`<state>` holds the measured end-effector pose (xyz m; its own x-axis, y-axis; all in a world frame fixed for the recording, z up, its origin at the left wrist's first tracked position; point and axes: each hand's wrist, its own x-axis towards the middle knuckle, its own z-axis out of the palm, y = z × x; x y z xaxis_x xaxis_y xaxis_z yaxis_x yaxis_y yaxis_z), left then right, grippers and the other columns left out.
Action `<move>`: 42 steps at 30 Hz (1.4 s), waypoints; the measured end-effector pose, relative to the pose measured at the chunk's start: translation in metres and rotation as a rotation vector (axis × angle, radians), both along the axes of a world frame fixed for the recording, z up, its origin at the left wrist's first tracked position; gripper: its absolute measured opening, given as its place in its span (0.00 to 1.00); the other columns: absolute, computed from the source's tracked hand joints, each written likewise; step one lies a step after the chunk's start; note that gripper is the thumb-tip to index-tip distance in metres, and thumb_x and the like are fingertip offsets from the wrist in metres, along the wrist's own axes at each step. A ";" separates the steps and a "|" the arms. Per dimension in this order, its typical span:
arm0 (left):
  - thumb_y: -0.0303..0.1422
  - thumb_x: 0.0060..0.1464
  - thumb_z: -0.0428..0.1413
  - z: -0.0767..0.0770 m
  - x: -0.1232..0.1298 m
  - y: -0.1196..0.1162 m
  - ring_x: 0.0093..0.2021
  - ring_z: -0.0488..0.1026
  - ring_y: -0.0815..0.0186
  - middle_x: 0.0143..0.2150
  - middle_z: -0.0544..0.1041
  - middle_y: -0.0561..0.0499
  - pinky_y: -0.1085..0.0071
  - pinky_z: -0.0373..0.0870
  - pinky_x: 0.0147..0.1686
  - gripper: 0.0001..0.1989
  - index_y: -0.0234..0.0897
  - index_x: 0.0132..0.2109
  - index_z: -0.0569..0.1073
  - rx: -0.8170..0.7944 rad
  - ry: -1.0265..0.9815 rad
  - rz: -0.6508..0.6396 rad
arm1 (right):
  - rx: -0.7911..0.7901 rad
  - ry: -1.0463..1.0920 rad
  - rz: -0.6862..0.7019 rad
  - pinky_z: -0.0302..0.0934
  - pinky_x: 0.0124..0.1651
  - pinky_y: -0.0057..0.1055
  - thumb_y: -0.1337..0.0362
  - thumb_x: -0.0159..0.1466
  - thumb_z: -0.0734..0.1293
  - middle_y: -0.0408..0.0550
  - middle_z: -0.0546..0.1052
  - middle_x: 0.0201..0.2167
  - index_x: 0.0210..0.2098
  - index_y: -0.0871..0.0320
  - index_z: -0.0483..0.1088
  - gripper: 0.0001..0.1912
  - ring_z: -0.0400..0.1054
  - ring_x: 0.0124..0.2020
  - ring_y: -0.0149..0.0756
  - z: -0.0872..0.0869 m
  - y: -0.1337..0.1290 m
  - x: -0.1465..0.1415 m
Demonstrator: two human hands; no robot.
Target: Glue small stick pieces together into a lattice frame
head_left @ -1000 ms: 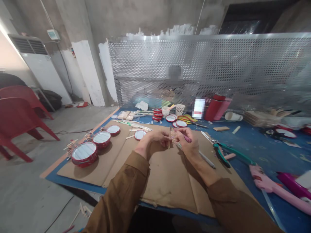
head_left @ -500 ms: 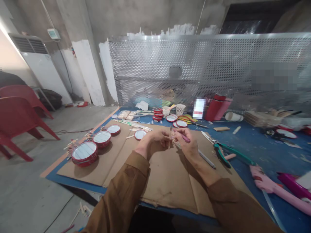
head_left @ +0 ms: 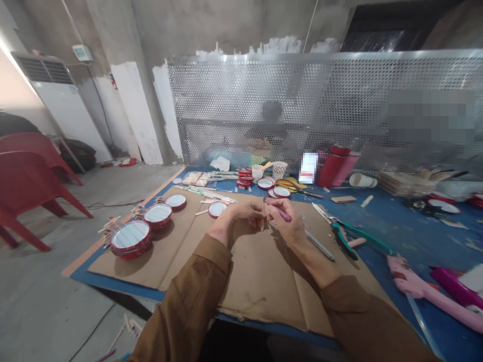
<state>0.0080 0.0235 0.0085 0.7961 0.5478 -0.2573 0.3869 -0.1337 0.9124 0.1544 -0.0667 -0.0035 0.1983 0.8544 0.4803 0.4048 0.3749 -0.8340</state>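
Over the brown cardboard sheet [head_left: 260, 281], both hands are close together. My left hand [head_left: 247, 213] is closed, its fingertips pinching a small thin wooden piece [head_left: 263, 221] held upright. My right hand [head_left: 292, 223] grips a purple pen-like tool [head_left: 284, 213] right beside that piece; its tip is too blurred to make out. Just right of this hand lies a grey pen-like tool [head_left: 320, 246]. Past my left wrist sits a small red-rimmed round drum-like piece [head_left: 218, 209]. Three more red drum-like pieces with pale tops, the largest one [head_left: 131, 236] nearest me, line the cardboard's left side.
Teal-handled pliers [head_left: 345, 241] and a pink glue gun [head_left: 407, 281] lie to the right on the blue table [head_left: 392, 221]. Paper cups [head_left: 279, 170], sticks [head_left: 204, 192], yellow-handled scissors [head_left: 290, 183] and a red bottle [head_left: 333, 167] stand or lie along the back, before a perforated metal panel [head_left: 226, 100].
The thin wooden piece now shows more plainly below my left fingertips. My right hand and the purple tool have shifted slightly left; the rest looks the same.
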 end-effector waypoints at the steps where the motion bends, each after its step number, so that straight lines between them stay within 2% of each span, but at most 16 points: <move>1: 0.47 0.51 0.62 0.000 0.000 0.001 0.25 0.71 0.71 0.23 0.75 0.51 0.73 0.68 0.33 0.20 0.32 0.29 0.72 0.001 -0.003 -0.006 | -0.001 -0.001 0.001 0.68 0.35 0.34 0.52 0.60 0.64 0.49 0.78 0.32 0.37 0.56 0.69 0.14 0.73 0.30 0.38 0.000 0.000 0.000; 7: 0.50 0.48 0.63 0.001 -0.001 0.000 0.24 0.71 0.72 0.23 0.75 0.51 0.74 0.67 0.31 0.23 0.32 0.28 0.72 0.014 -0.002 -0.009 | -0.002 -0.028 -0.002 0.67 0.34 0.33 0.52 0.60 0.65 0.47 0.78 0.28 0.36 0.56 0.69 0.13 0.72 0.28 0.36 0.003 -0.002 -0.001; 13: 0.43 0.54 0.61 0.004 -0.002 -0.004 0.24 0.71 0.72 0.24 0.75 0.52 0.73 0.67 0.32 0.17 0.32 0.30 0.71 0.002 0.006 0.024 | -0.004 0.040 -0.112 0.64 0.29 0.29 0.51 0.60 0.66 0.44 0.76 0.24 0.33 0.56 0.69 0.14 0.70 0.24 0.34 0.010 -0.007 -0.001; 22: 0.47 0.50 0.63 0.003 -0.001 -0.002 0.25 0.72 0.71 0.23 0.74 0.51 0.72 0.68 0.33 0.21 0.32 0.29 0.72 0.002 -0.007 0.005 | -0.047 0.041 -0.029 0.66 0.31 0.31 0.50 0.59 0.67 0.47 0.78 0.26 0.33 0.56 0.70 0.15 0.72 0.25 0.35 0.005 -0.004 -0.004; 31: 0.44 0.55 0.60 0.004 -0.002 -0.004 0.25 0.71 0.71 0.24 0.74 0.51 0.72 0.68 0.35 0.18 0.32 0.30 0.72 0.000 0.015 0.031 | -0.023 0.045 -0.083 0.65 0.29 0.30 0.51 0.60 0.65 0.44 0.77 0.23 0.33 0.55 0.69 0.13 0.71 0.23 0.34 0.007 -0.005 -0.003; 38: 0.51 0.45 0.65 0.005 -0.002 -0.004 0.25 0.71 0.71 0.24 0.75 0.50 0.72 0.67 0.33 0.24 0.32 0.29 0.72 0.003 -0.001 -0.004 | -0.008 -0.009 -0.033 0.66 0.32 0.32 0.51 0.60 0.65 0.46 0.77 0.25 0.33 0.56 0.70 0.14 0.72 0.26 0.36 0.006 -0.005 -0.006; 42: 0.51 0.45 0.65 0.005 -0.002 -0.004 0.25 0.72 0.70 0.23 0.75 0.50 0.72 0.67 0.33 0.24 0.32 0.29 0.72 0.007 -0.007 0.016 | -0.021 -0.020 -0.050 0.66 0.33 0.32 0.51 0.60 0.65 0.46 0.78 0.26 0.33 0.56 0.70 0.14 0.72 0.26 0.36 0.004 -0.005 -0.006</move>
